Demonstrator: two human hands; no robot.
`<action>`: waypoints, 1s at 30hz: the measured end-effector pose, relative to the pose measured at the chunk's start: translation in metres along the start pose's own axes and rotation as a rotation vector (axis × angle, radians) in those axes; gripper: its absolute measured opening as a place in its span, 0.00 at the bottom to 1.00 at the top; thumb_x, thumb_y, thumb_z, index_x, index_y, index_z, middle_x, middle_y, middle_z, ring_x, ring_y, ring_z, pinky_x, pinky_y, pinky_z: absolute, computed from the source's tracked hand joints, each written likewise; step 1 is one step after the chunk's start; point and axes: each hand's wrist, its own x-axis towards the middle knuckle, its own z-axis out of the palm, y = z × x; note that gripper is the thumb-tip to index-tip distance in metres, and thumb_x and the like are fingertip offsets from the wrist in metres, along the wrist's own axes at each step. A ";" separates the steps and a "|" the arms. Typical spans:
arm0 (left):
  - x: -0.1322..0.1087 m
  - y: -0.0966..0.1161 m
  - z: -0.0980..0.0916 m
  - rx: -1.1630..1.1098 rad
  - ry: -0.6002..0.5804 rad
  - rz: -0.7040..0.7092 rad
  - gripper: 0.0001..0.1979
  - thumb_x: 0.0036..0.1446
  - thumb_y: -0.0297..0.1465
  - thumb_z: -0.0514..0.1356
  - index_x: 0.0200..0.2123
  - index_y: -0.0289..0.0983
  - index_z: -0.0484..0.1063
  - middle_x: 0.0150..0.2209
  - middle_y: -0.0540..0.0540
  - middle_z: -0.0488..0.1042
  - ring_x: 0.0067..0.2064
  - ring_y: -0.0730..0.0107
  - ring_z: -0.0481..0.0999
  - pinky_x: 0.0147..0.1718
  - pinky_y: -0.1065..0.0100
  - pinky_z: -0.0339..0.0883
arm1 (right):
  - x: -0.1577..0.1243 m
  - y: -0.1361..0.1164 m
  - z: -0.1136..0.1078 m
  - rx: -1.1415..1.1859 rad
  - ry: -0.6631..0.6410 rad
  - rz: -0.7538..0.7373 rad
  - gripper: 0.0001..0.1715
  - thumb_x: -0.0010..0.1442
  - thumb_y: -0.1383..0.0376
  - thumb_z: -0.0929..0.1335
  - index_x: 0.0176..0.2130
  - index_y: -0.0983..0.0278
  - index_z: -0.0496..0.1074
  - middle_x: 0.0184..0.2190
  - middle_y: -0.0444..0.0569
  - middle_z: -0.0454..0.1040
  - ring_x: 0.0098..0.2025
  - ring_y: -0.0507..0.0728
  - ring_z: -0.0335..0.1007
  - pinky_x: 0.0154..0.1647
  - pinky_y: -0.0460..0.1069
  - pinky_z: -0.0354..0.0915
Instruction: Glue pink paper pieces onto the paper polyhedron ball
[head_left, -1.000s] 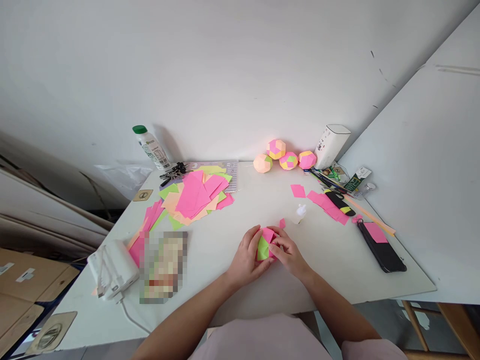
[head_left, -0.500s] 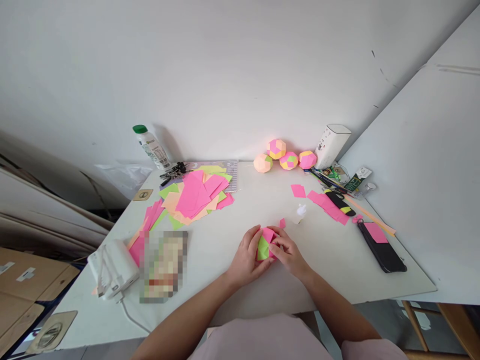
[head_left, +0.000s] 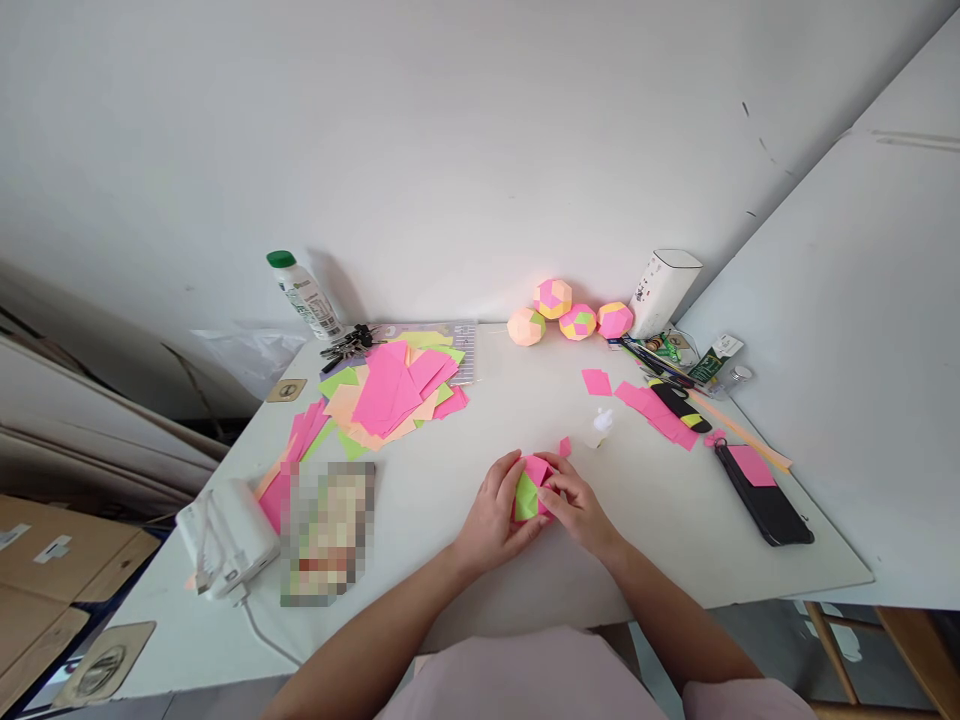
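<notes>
Between my hands is a folded paper ball (head_left: pixel 528 497) with pink and green faces, just above the white table. My left hand (head_left: pixel 491 510) wraps its left side, fingers on top and thumb along the lower edge. From the right, my right hand (head_left: pixel 581 508) closes on the ball, its thumb and fingertips against the pink faces; those fingers partly hide that side. A small pink paper piece (head_left: pixel 565 446) lies just beyond my right fingers. Farther back, several finished-looking paper balls (head_left: pixel 577 321) in pink, peach, yellow and green rest against the wall.
Loose coloured paper sheets (head_left: pixel 390 395) are heaped at the left back, near keys (head_left: pixel 349 344) and a green-capped bottle (head_left: pixel 304 295). A white charger block (head_left: pixel 229 535) sits at left. On the right are pink paper strips (head_left: pixel 656 412), a cutter (head_left: pixel 681 405) and a black pouch (head_left: pixel 765 500).
</notes>
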 end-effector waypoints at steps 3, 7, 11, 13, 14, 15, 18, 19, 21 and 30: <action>0.000 0.000 0.000 0.000 0.009 0.005 0.34 0.60 0.40 0.55 0.63 0.39 0.42 0.60 0.30 0.53 0.61 0.49 0.58 0.53 0.46 0.63 | 0.000 0.000 0.000 0.002 -0.004 0.004 0.18 0.60 0.56 0.66 0.23 0.62 0.67 0.56 0.49 0.62 0.56 0.60 0.60 0.55 0.54 0.60; 0.001 0.000 0.000 0.000 0.017 0.014 0.34 0.61 0.40 0.55 0.63 0.38 0.42 0.59 0.30 0.54 0.61 0.48 0.58 0.53 0.46 0.64 | 0.000 -0.001 0.000 0.006 -0.009 -0.007 0.17 0.60 0.57 0.66 0.23 0.62 0.67 0.55 0.49 0.63 0.56 0.59 0.61 0.55 0.54 0.59; 0.001 0.000 0.000 -0.004 0.013 0.013 0.34 0.60 0.40 0.55 0.63 0.39 0.42 0.59 0.30 0.54 0.61 0.48 0.58 0.53 0.46 0.64 | 0.001 -0.001 0.000 0.003 -0.007 -0.005 0.18 0.60 0.57 0.65 0.23 0.62 0.66 0.55 0.49 0.63 0.56 0.59 0.60 0.55 0.53 0.59; 0.001 0.000 0.000 -0.005 0.008 0.011 0.34 0.60 0.40 0.55 0.63 0.39 0.42 0.60 0.30 0.53 0.61 0.48 0.58 0.53 0.46 0.64 | 0.000 -0.002 0.000 0.002 -0.007 -0.005 0.18 0.60 0.57 0.65 0.22 0.62 0.66 0.55 0.49 0.63 0.56 0.59 0.60 0.54 0.53 0.59; 0.001 0.000 0.000 -0.006 0.007 0.010 0.34 0.60 0.40 0.55 0.63 0.39 0.42 0.60 0.31 0.53 0.61 0.48 0.58 0.53 0.46 0.63 | 0.000 -0.002 0.000 0.001 -0.008 -0.005 0.18 0.60 0.57 0.65 0.22 0.62 0.66 0.55 0.49 0.63 0.56 0.59 0.60 0.54 0.53 0.59; 0.001 0.000 0.000 -0.006 0.006 0.009 0.34 0.60 0.40 0.55 0.63 0.39 0.42 0.60 0.31 0.53 0.61 0.48 0.58 0.54 0.46 0.63 | 0.000 -0.002 0.000 0.001 -0.007 -0.007 0.17 0.60 0.58 0.65 0.22 0.62 0.66 0.55 0.49 0.63 0.56 0.59 0.60 0.54 0.53 0.60; 0.000 0.000 -0.001 -0.007 0.005 0.005 0.34 0.60 0.40 0.55 0.63 0.40 0.41 0.60 0.31 0.53 0.61 0.48 0.58 0.54 0.45 0.63 | 0.000 -0.002 0.000 0.004 -0.006 -0.007 0.17 0.60 0.58 0.65 0.23 0.62 0.67 0.55 0.50 0.63 0.56 0.59 0.60 0.54 0.54 0.60; 0.000 0.000 -0.001 -0.007 0.003 0.005 0.34 0.60 0.40 0.55 0.63 0.40 0.41 0.60 0.31 0.53 0.61 0.48 0.58 0.54 0.45 0.63 | 0.000 -0.002 0.000 0.004 -0.007 -0.005 0.17 0.60 0.58 0.65 0.23 0.62 0.66 0.55 0.50 0.63 0.56 0.59 0.60 0.54 0.54 0.60; 0.001 0.001 -0.001 -0.009 -0.001 0.004 0.34 0.60 0.40 0.55 0.63 0.40 0.41 0.60 0.31 0.53 0.61 0.47 0.58 0.53 0.45 0.63 | 0.000 -0.002 0.000 0.002 -0.009 -0.002 0.17 0.60 0.58 0.65 0.23 0.62 0.66 0.55 0.50 0.62 0.56 0.60 0.60 0.54 0.54 0.60; 0.001 0.001 -0.001 -0.003 -0.001 0.004 0.34 0.61 0.40 0.55 0.64 0.39 0.41 0.60 0.30 0.53 0.62 0.48 0.58 0.54 0.46 0.63 | 0.001 -0.001 0.000 -0.001 -0.009 -0.006 0.16 0.60 0.58 0.65 0.23 0.62 0.66 0.55 0.50 0.63 0.56 0.59 0.60 0.54 0.54 0.60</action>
